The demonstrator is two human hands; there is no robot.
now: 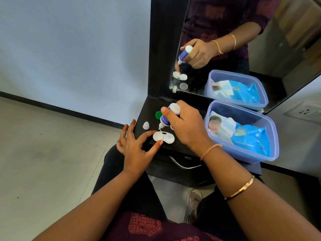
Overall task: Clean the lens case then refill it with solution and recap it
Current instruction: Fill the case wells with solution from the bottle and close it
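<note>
A white two-well lens case (pixel 163 137) lies uncapped on the black dresser top (pixel 145 108). My left hand (pixel 135 146) steadies it, with the thumb and forefinger touching the left well. My right hand (pixel 186 126) holds a small blue-and-white solution bottle (pixel 165 119) tipped nozzle-down just above the middle of the case. The bottle's white cap (pixel 146 125) stands on the top to the left. A green case lid (pixel 158 115) lies behind the bottle. Part of a white lid (pixel 172 127) peeks out under my right hand.
A clear blue-tinted plastic box (pixel 271 129) holding a blue wipes pack stands to the right on the dresser. A black-framed mirror (pixel 165 49) rises behind and reflects the scene. A drawer handle (pixel 182 165) is below the front edge. My knees are under the dresser.
</note>
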